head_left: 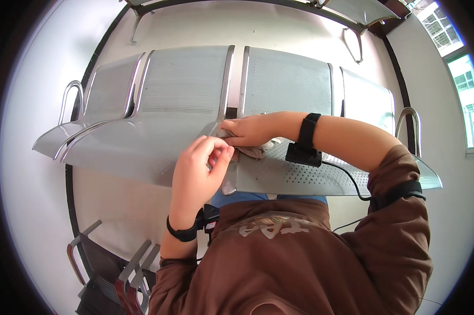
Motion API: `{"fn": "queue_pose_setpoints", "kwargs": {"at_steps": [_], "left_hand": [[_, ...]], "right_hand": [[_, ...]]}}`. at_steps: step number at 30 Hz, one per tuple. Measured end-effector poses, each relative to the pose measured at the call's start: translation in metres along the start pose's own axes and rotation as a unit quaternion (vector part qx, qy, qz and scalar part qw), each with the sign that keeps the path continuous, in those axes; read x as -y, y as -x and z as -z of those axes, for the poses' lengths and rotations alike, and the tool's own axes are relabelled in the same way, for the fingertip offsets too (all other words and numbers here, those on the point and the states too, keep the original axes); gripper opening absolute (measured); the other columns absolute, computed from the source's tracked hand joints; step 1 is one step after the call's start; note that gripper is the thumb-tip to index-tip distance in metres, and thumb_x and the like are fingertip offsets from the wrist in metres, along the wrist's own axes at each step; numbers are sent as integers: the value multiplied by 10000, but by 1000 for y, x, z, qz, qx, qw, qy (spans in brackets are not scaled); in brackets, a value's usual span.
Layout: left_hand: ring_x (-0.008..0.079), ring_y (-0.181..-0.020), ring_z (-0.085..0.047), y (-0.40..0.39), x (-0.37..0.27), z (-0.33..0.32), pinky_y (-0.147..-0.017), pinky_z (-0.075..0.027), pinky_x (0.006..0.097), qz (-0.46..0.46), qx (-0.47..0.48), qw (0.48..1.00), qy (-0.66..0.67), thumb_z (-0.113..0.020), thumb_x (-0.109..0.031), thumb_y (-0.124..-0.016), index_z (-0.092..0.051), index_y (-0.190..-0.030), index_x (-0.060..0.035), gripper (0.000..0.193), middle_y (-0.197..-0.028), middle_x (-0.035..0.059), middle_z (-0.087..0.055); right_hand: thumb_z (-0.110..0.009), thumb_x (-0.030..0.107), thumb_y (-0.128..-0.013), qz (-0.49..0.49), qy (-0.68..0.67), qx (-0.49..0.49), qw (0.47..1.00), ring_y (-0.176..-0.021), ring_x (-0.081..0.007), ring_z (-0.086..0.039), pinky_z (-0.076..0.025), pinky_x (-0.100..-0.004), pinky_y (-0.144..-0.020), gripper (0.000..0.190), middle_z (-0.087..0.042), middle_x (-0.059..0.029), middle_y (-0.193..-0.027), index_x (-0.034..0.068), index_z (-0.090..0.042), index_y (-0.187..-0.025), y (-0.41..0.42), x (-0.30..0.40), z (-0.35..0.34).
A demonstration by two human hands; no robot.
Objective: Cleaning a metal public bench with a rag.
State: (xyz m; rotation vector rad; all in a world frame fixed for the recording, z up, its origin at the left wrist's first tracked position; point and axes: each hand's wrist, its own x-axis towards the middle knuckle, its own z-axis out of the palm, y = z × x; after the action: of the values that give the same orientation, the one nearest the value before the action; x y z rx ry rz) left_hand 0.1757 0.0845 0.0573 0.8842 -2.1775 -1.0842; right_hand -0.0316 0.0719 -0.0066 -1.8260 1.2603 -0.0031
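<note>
Across the view runs a perforated grey metal bench with several joined seats (138,145). My right hand (246,130) presses a crumpled greyish cloth (252,151) onto the seat near the metal divider (229,181) between the two middle seats. Part of the cloth lies hidden under the palm. Just left of it, my left hand (201,165) hovers over the divider with its fingers curled and the thumb close to the fingertips; nothing shows in it. Both arms wear black straps with small devices and cables.
Curved metal armrests (414,118) stand at both bench ends. At the lower left are dark chairs (103,283) with armrests. Another metal bench (362,12) is at the top beyond the backrests. White walls and a window (465,90) flank the bench.
</note>
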Motion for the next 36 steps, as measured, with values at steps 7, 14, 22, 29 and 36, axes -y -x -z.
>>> {"fn": "queue_pose_setpoints", "kwargs": {"at_steps": [7, 14, 22, 29, 36], "left_hand": [[195, -603, -592, -1, -5, -1, -573, -466, 286, 21, 102, 990, -94, -687, -153, -863, -627, -832, -29, 141, -757, 78, -596], [219, -565, -550, -4, -8, -6, -535, -419, 346, -29, 84, 986, -144, -716, -119, -801, -598, -753, -60, 140, -697, 50, -546], [234, -554, -517, -13, -12, -4, -535, -393, 359, -23, 91, 986, -136, -754, -91, -724, -579, -721, -71, 177, -664, 39, -529], [206, -551, -514, -15, -12, -2, -538, -393, 341, -7, 110, 984, -141, -765, -83, -706, -576, -714, -73, 189, -666, 24, -527], [199, -554, -521, -17, -11, -4, -542, -398, 334, -9, 106, 985, -139, -767, -86, -705, -578, -718, -75, 189, -667, 20, -529]], "right_hand": [[-402, 526, -988, -25, -1, 10, 1000, -1105, -401, -572, -437, -470, -926, 574, -569, -234, -1219, 63, -396, -1329, -21, -33, -3], [-395, 529, -985, -41, -9, 16, 999, -1125, -409, -564, -432, -478, -933, 586, -574, -237, -1221, 49, -393, -1321, -56, -94, -13], [-371, 544, -983, -140, -31, 46, 989, -1150, -415, -557, -429, -493, -945, 593, -587, -243, -1226, 44, -424, -1298, -93, -183, -40], [-373, 563, -975, -137, -30, 104, 985, -1146, -395, -568, -437, -502, -945, 632, -589, -217, -1252, 53, -410, -1346, -105, -234, -56], [-392, 513, -979, -262, 14, 173, 949, -1156, -352, -576, -435, -502, -962, 556, -585, -153, -1289, 117, -429, -1368, -67, -264, -59]]}}
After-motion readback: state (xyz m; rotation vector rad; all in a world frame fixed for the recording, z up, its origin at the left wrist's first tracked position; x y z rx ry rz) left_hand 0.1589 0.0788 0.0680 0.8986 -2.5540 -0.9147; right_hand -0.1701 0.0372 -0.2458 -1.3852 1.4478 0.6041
